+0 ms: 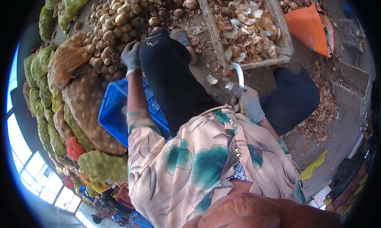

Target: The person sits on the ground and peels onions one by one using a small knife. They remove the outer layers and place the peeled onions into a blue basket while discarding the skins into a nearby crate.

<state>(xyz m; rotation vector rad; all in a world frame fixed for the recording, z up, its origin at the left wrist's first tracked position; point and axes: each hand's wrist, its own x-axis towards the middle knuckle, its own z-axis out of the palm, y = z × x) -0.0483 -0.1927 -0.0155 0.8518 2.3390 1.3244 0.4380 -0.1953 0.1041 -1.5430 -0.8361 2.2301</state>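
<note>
My left hand [131, 56], in a grey work glove, reaches past my knee to the edge of the heap of onions [116, 22]. Whether its fingers hold an onion cannot be told. My right hand [250, 101], also gloved, is closed around the handle of a small curved knife [240, 74] near my lap, its blade pointing up and away from me. Just beyond the knife stands a pale plastic crate [282, 60] filled with onion skins [245, 28]. A blue plastic crate [114, 88] stands by my left forearm.
Filled mesh sacks of onions [89, 109] are stacked at left. An orange bag [311, 30] lies at upper right, with a grey crate [361, 98] below it. Loose skins [320, 120] cover the floor at right. A person [102, 211] appears far off at lower left.
</note>
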